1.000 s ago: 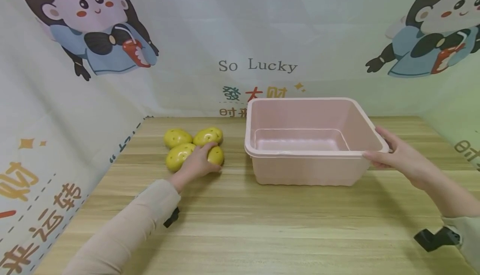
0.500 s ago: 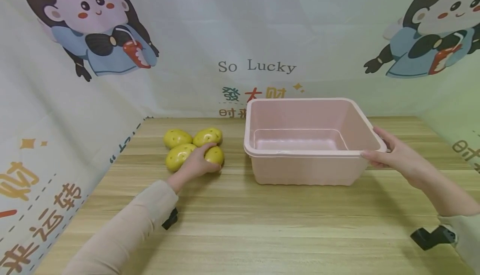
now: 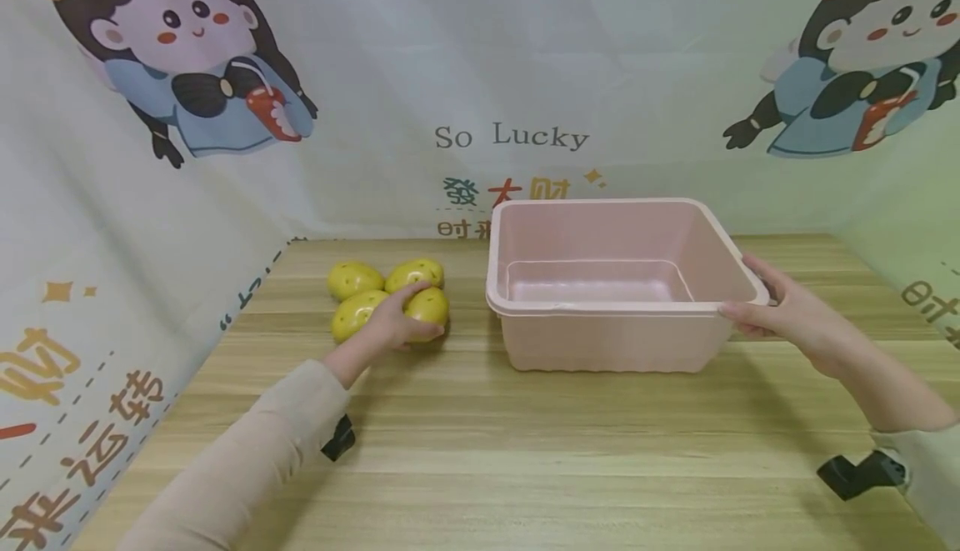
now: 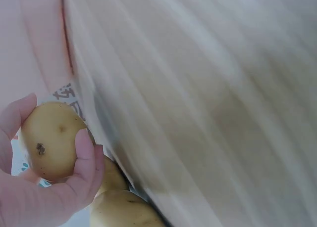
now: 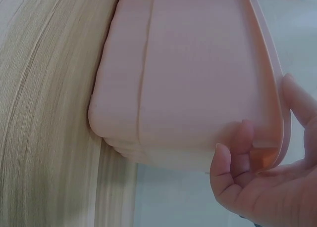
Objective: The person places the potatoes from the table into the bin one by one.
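In the head view my left hand (image 3: 390, 324) grips a yellow potato (image 3: 427, 308), the front right one of a close cluster. The left wrist view shows the thumb and fingers curled round this potato (image 4: 52, 138), which has a dark spot on its skin. Beside and behind it lie three more potatoes, one at the back left (image 3: 356, 281), one at the back right (image 3: 415, 272) and one at the front left (image 3: 356, 313). My right hand (image 3: 802, 318) holds the right end of a pink plastic bin (image 3: 615, 338) by its rim, thumb and fingers on either side of the edge.
The bin stands on a wood-grain table (image 3: 540, 451), right of the potatoes, with no contents showing. A printed cloth (image 3: 517, 59) hangs behind the table and along both sides. Black wrist mounts (image 3: 858, 474) show below the sleeves.
The left hand has shifted slightly, and the gripped potato is tipped up a little, showing more of its surface. The right hand keeps its hold on the bin's rim.
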A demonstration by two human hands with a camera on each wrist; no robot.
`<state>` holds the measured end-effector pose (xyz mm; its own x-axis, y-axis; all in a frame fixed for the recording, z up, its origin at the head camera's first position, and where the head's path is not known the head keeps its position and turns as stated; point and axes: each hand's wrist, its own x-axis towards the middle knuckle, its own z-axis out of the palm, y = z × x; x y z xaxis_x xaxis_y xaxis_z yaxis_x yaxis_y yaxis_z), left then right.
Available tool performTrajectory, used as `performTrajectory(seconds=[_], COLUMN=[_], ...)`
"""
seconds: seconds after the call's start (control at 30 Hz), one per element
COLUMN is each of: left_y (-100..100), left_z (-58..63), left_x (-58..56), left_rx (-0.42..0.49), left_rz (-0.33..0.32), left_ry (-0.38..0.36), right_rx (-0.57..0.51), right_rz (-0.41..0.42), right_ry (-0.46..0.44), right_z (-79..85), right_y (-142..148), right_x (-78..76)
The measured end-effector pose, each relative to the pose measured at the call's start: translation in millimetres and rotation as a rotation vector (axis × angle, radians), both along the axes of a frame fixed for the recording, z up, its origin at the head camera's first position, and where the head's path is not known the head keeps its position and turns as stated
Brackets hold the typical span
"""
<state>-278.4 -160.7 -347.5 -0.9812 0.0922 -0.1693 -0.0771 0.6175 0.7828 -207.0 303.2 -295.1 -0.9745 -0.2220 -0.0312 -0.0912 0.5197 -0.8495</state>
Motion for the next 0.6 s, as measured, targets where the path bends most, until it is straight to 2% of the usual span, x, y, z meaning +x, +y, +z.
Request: performTrajectory(seconds=[0.27, 0.6], left_y=[2, 0], left_z=[10.8, 30.7], left_x=[2.6, 0.7], left_rx=[0.190, 0.243], left_rz=[0.015, -0.011], left_ry=[-0.076, -0.117], right_rx=[0.004, -0.007], right_rz=[0.003, 0.006], right_ry=[-0.012, -0.019], right_z=[2.0, 1.5], right_y=[-3, -4], right_x=[0.1, 0.6])
